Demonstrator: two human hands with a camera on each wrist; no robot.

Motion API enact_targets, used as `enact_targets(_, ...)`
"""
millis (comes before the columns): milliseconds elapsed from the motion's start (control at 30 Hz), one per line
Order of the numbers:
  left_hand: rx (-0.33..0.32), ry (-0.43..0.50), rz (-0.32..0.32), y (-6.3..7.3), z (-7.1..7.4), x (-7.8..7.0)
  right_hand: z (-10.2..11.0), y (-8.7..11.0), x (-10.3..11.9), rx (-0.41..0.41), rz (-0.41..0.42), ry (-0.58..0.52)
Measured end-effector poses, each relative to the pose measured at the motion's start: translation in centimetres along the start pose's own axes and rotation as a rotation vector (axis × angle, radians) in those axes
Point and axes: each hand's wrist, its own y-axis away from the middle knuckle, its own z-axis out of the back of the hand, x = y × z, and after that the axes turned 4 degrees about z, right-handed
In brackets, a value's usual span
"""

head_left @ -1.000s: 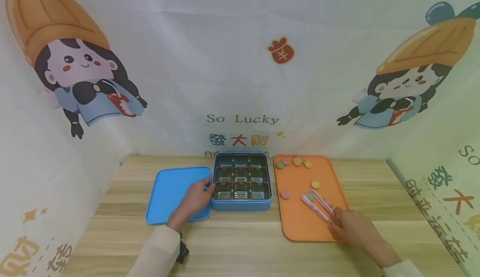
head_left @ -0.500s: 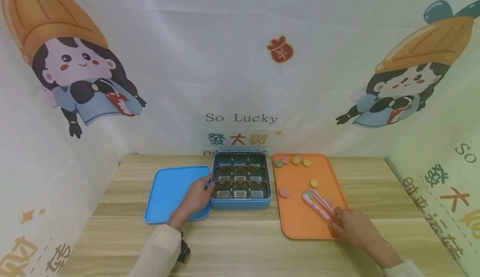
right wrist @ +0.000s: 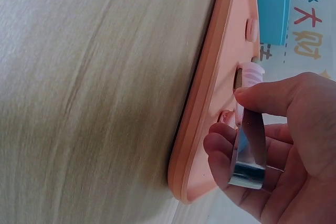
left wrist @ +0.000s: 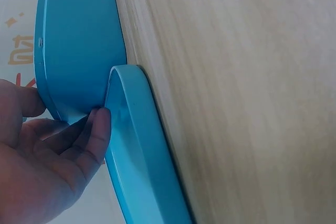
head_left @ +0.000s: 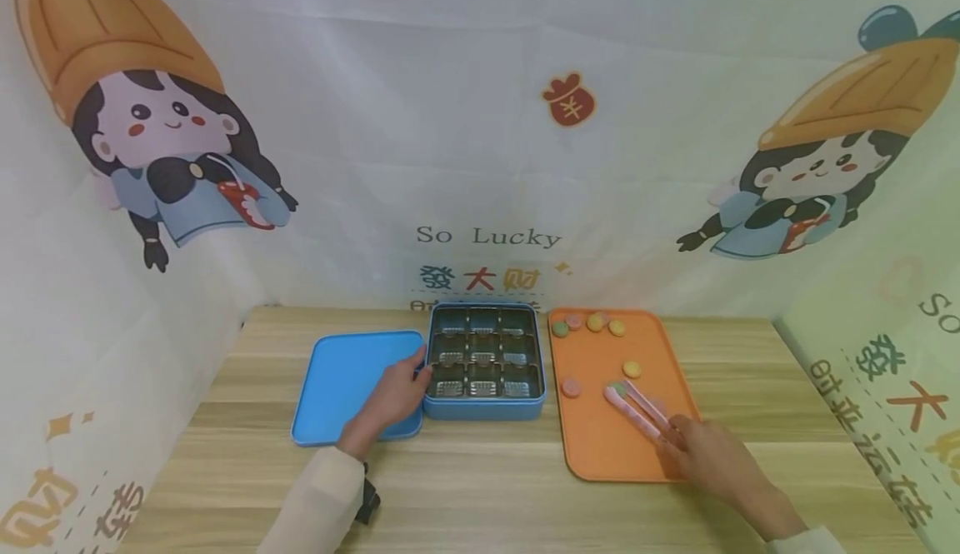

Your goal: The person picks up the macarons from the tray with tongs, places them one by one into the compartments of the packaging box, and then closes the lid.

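My left hand (head_left: 397,387) rests against the left wall of the blue tin box (head_left: 483,409), thumb by its rim and fingers along its side in the left wrist view. The box holds a clear divided insert (head_left: 482,346) with nothing in its compartments. My right hand (head_left: 712,458) holds a pair of tongs (head_left: 636,412) over the orange tray (head_left: 592,454). Thumb and fingers squeeze the metal arms near the bend (right wrist: 248,176). Between the pink tips sits a small round green piece (head_left: 618,388), low over the tray.
Left of the box lies its blue lid (head_left: 348,383), partly under my left hand. Other round pieces sit on the tray: a pink one (head_left: 571,387), a yellow one (head_left: 632,368), and several at the back, including a green one (head_left: 559,329). A printed cloth (head_left: 480,162) hangs behind the table.
The arms of the tongs have drawn slightly closer together around the green piece. My left hand keeps its place at the box, and the view shifts a little.
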Motion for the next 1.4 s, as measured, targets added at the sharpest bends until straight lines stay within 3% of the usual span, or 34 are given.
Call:
enact_targets(400, 0.026, -0.048, -0.002, 0.1, 0.3, -0.1, 0.5, -0.7, 0.6, -0.131, 0.01, -0.055)
enact_targets(767, 0.006, -0.265, -0.068, 0.5, 0.5, 0.0, 0.8, -4.5, 3.2, -0.19, 0.043, -0.061)
enact_targets(1400, -0.009, -0.36, -0.073, 0.8, 0.8, -0.1, 0.1, -9.7, 7.3, -0.203, 0.054, -0.125)
